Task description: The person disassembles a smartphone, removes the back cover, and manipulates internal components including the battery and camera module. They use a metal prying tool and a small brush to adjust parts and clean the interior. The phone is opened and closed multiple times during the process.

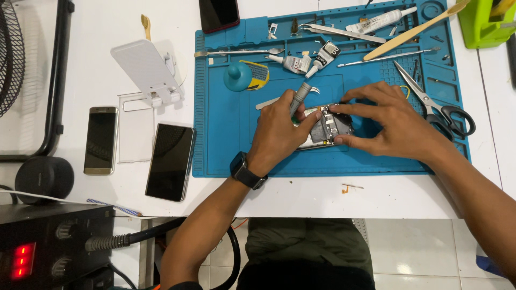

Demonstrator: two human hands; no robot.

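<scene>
Hands at an opened phone on the blue mat.
The left hand (279, 126) grips a grey screwdriver (299, 98); the right hand (395, 126) pinches the opened phone (327, 128), back off, internals still exposed.

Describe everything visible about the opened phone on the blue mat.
The opened phone lies flat on the blue work mat, back cover off, showing dark circuit parts, metal shields and a pale section at its left end. The right hand pinches its right end from above and below. The left hand rests over its left end, holding a grey screwdriver tilted down onto it. Most edges are hidden.
</scene>
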